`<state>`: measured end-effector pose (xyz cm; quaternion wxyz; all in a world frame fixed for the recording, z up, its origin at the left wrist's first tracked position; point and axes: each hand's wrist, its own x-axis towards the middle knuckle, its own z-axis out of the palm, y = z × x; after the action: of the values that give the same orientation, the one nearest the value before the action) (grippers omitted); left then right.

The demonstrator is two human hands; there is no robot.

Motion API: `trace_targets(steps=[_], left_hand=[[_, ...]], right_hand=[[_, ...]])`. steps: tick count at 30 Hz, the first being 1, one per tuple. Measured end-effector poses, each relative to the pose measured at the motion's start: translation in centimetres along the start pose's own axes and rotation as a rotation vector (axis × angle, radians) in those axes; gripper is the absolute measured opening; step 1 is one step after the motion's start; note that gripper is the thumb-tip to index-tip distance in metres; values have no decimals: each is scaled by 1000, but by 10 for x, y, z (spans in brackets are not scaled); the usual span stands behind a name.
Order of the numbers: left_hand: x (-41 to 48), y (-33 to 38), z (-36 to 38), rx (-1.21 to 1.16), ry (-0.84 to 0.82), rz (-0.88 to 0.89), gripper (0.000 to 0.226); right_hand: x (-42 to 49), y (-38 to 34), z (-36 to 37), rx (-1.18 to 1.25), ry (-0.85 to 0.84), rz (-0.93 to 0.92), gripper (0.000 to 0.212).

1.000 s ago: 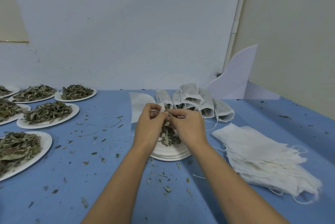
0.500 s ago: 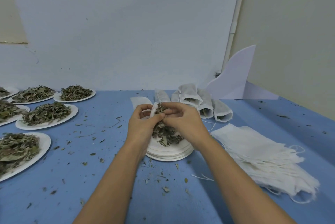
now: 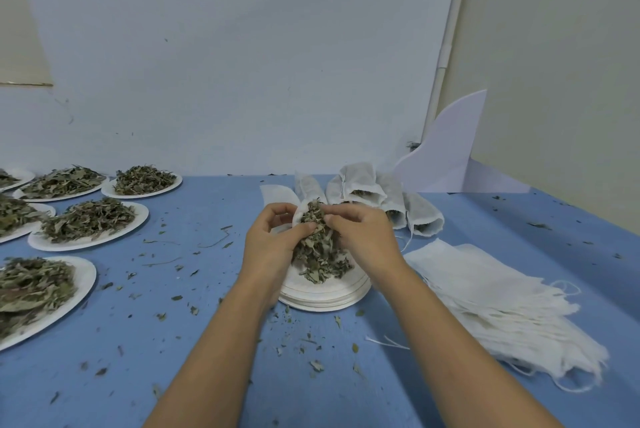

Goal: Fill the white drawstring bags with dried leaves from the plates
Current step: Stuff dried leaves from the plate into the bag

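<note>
Far left of the grip, well apart from it, paper plates heaped with dried leaves sit on the blue table, and leaf scraps lie loose between them and the hands.

The left hand curls its thumb and fingers round the rim of a white drawstring bag. The bag's mouth faces the person and tips slightly up. Its long axis seems to run away from the person, but the body is hidden behind the hands, so I cannot tell for certain. A clump of dried leaves fills the mouth and trails down to the stack of empty plates directly under the grip.

The right hand pinches the top of that clump at the mouth, thumb against curled fingers. Just behind the grip a flat bag lies on the table, with filled bags leaning together behind and to the right. Right of the grip lies a pile of empty bags.

A second ago the fingertips met tightly above the plates with few leaves showing. Now the hands are slightly apart, the mouth is open wider and the clump between them is larger.
</note>
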<state>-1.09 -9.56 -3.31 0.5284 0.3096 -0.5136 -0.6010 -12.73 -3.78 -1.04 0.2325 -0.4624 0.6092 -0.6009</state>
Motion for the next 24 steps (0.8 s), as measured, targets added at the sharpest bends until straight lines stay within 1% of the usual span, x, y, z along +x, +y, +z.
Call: trace_targets(steps=[4,8,11,14,18,21,24], left_hand=[[1,-1,1,24,68,24,28],[-4,0,6,206,113,139,28],[-5,0,8,285,137,176,27],[-5,3,8,314,151,211,29],[-6,6,8,293,135,218,32],[-8,4,12,316,135,240,35],[-9,2,15,355,170,272,37]], right_hand=[[1,1,3,22,-16,-1,21],[0,4,6,-24,-13,-22,15],[0,5,6,-19,-34,-21,17],[-1,5,6,54,-49,6,17],[-2,7,7,88,51,14,23],[-3,7,10,81,103,-3,20],[-5,7,14,48,137,-37,19]])
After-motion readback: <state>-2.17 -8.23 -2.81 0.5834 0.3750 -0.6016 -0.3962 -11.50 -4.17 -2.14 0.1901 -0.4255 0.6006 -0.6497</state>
